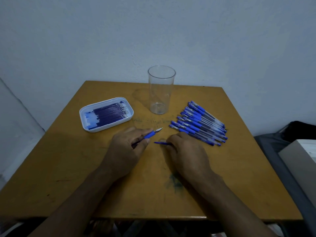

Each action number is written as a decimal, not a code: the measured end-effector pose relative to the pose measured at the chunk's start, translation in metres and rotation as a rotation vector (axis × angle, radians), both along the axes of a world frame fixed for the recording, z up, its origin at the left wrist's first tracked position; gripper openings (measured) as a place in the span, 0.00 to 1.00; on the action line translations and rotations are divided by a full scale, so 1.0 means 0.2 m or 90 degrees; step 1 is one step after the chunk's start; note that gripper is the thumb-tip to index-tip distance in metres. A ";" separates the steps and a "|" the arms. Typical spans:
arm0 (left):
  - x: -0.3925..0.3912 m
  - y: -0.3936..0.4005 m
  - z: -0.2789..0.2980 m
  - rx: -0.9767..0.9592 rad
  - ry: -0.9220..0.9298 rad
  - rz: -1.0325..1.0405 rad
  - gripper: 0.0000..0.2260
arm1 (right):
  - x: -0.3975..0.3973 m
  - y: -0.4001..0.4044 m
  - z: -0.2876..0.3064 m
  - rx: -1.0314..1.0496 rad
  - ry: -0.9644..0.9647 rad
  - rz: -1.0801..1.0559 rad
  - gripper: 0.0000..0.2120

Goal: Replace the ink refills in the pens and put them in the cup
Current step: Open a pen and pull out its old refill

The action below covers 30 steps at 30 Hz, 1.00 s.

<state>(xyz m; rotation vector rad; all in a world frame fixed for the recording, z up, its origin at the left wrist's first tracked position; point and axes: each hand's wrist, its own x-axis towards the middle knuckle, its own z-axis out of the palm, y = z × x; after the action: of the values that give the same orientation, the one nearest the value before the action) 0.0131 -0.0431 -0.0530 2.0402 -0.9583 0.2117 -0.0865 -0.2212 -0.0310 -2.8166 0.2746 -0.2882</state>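
Note:
My left hand [125,149] grips an uncapped pen [150,133] with a blue rubber grip, its metal tip pointing up and right toward the cup. My right hand [186,151] holds a small blue piece [161,143], probably the pen's cap, low over the table. A tall clear plastic cup [161,90] stands upright at the back middle with nothing in it. Several capped blue pens [199,123] lie in a row to the right of the cup. On the left, a white tray [82,112] holds several dark blue ink refills [109,114].
The wooden table [71,168] has ink stains near the middle and front. A pale wall stands close behind it. Dark fabric and a white box [301,156] lie off the table's right edge.

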 end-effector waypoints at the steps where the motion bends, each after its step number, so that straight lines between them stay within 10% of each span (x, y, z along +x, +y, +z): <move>1: 0.00 0.00 0.00 0.003 -0.005 -0.004 0.16 | 0.00 0.00 -0.01 0.014 -0.014 -0.002 0.11; 9: -0.02 0.00 0.00 0.072 -0.090 -0.048 0.16 | -0.02 -0.03 0.09 0.606 -0.029 -0.079 0.24; 30: -0.03 -0.02 -0.04 0.045 -0.090 -0.084 0.13 | -0.03 -0.06 0.08 0.571 0.010 -0.007 0.04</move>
<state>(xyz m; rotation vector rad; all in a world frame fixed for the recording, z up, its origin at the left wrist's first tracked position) 0.0062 -0.0468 -0.0604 2.0376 -1.1985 0.2568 -0.0933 -0.2339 -0.0150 -1.9326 0.3197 -0.0995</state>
